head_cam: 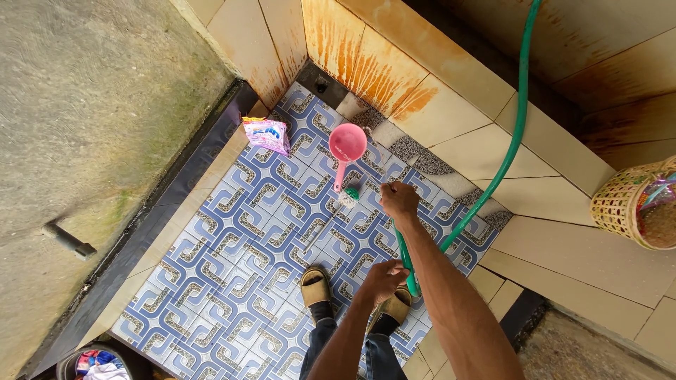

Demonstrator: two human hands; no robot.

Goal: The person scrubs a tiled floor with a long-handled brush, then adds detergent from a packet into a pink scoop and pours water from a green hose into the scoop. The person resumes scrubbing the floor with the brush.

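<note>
Below, from the head camera: right hand stretched forward, fingers curled shut around the upper part of a green hose, knuckles up, just right of a small green-and-white scrubbing brush lying on the patterned blue-and-white tiled floor. Left hand lower down, closed around the same hose nearer its end, just above the feet in tan sandals. Hose running from both hands up and right across the cream tiled ledge and out of the top edge. Pink dipper resting on the floor, bowl toward the rust-stained corner, handle pointing at the brush. Pink detergent packet at the floor's left edge, well apart from both hands. Woven basket on the ledge at far right, cut by the frame. Bucket of clothes at bottom left, only partly visible.
</note>
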